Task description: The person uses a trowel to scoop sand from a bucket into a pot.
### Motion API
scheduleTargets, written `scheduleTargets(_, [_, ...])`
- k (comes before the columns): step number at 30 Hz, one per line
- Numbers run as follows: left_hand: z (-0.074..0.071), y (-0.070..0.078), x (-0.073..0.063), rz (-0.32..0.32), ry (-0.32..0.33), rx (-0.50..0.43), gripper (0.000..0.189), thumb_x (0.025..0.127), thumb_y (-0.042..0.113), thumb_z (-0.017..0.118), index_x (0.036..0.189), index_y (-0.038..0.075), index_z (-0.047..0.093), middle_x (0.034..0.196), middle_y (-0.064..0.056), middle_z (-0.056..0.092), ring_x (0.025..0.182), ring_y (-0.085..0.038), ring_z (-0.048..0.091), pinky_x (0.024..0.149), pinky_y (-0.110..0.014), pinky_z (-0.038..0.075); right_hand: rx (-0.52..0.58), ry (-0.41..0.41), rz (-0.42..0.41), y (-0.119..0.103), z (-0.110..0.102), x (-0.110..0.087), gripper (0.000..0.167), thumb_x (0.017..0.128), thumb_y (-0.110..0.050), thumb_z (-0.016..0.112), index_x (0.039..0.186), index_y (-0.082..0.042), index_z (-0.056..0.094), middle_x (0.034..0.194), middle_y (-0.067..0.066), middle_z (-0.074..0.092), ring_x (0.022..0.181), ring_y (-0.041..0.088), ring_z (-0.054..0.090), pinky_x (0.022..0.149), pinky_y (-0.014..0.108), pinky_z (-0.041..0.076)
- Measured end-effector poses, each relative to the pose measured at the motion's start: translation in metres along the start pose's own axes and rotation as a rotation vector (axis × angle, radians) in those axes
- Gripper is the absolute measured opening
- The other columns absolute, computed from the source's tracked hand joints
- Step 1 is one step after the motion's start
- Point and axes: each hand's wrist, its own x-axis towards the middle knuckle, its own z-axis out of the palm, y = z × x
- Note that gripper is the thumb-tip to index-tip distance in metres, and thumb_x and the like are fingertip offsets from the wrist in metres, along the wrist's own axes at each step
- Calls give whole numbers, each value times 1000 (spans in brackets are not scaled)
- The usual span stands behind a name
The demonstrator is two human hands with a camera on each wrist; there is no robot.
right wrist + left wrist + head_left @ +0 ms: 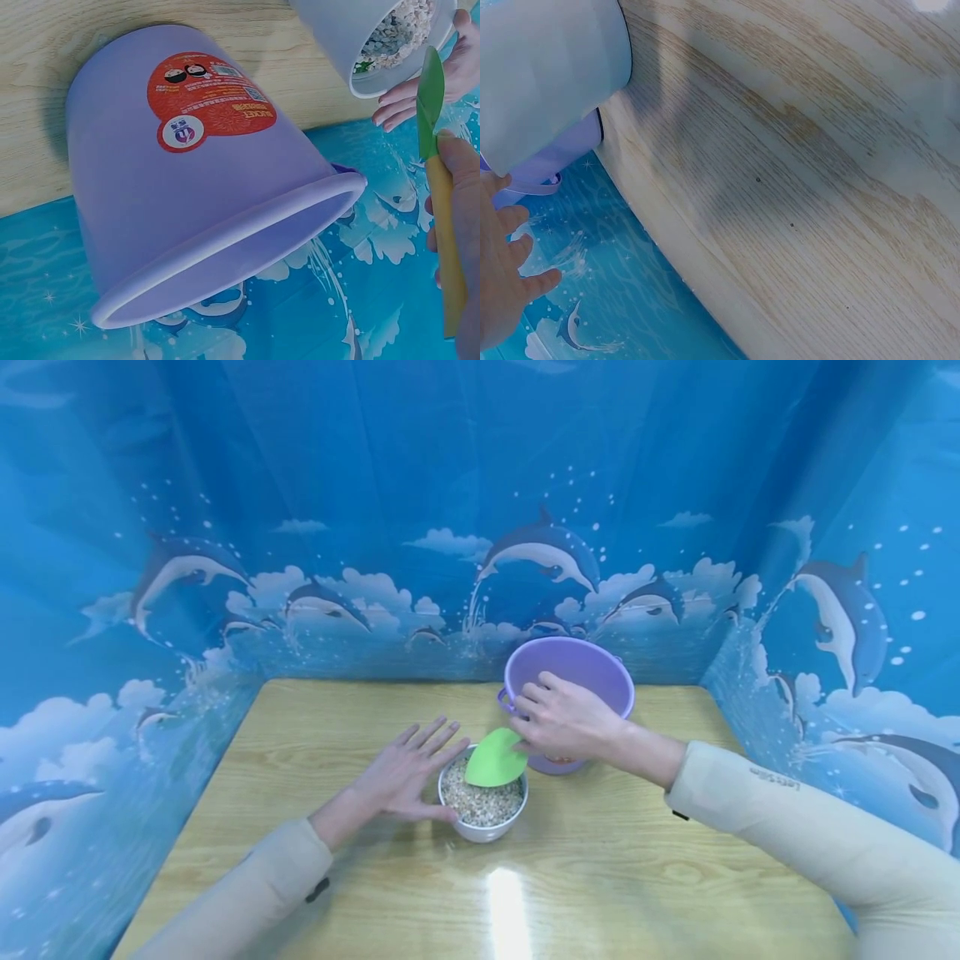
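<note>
My right hand [562, 714] grips a toy shovel by its yellow handle [444, 247]. The shovel's green blade [497, 758] is over the mouth of a white container [483, 833], which is filled with pale gravel [480, 802]. My left hand [408, 772] is beside that container, fingers spread and thumb at its near left rim. In the left wrist view, the fingers of the left hand [510, 255] show at the left edge, by the white container [547, 75]. Just beyond the right hand stands a purple bucket [187, 172] with a red label.
The wood-grain table [337, 718] has a bright light reflection near its front. A blue curtain [420, 460] printed with dolphins hangs behind and on both sides. Small dark specks lie on the tabletop [795, 165] in the left wrist view.
</note>
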Motion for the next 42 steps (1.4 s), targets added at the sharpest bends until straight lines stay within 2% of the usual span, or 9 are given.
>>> scheduleTargets(10, [-1,0,0,-10,-31,16,117,86,99,26,169,17,24,175,-15,19,163,-40,23,129,-63,31,-15,25,-4,1,3,-5,44,95,-65,66,99,-22,75,96,0,78,91,18,68,82,33,56])
scheduleTargets(13, [-1,0,1,-7,-32,19,117,85,99,26,169,16,26,175,-16,20,163,-40,24,128,-63,32,8,32,18,3,4,-9,44,94,-65,68,101,-22,76,97,0,78,92,19,69,82,34,56])
scheduleTargets(19, [-1,-1,2,12,-11,15,119,85,99,17,168,14,29,174,-18,22,161,-42,28,127,-64,34,47,51,80,9,8,-19,46,91,-66,71,103,-22,79,97,-1,79,89,20,69,78,35,54])
scheduleTargets(21, [-3,-1,3,18,-1,15,116,87,98,25,167,14,30,174,-19,23,161,-42,28,127,-64,34,52,62,97,11,10,-23,47,90,-66,72,104,-22,79,95,-1,79,86,20,68,75,35,53])
scheduleTargets(24, [-5,-2,6,18,5,28,112,88,91,44,167,13,29,175,-19,22,162,-41,27,128,-63,32,60,72,128,15,13,-28,49,89,-67,72,104,-21,79,91,1,77,83,21,66,73,35,52])
scheduleTargets(28, [-8,-3,11,13,13,46,112,86,83,59,167,13,29,175,-18,23,162,-41,27,129,-63,31,89,82,176,19,15,-35,47,88,-66,74,95,-19,78,85,1,75,78,21,65,72,37,54])
scheduleTargets(32, [-12,-4,18,21,21,67,111,87,84,57,167,12,30,174,-18,24,161,-41,29,128,-62,33,120,85,215,23,17,-42,46,88,-64,75,87,-19,75,79,0,71,73,20,63,71,36,54])
scheduleTargets(37, [-18,-5,27,27,19,53,108,90,85,50,168,13,28,174,-18,22,162,-41,27,129,-61,31,154,72,273,28,19,-49,45,87,-63,78,89,-18,77,78,0,70,74,21,64,70,37,55])
scheduleTargets(42, [-25,-6,36,24,25,32,109,89,81,57,168,12,28,174,-18,23,162,-42,27,129,-62,31,179,78,329,33,22,-57,45,85,-62,79,85,-16,76,76,1,71,71,21,62,61,32,44])
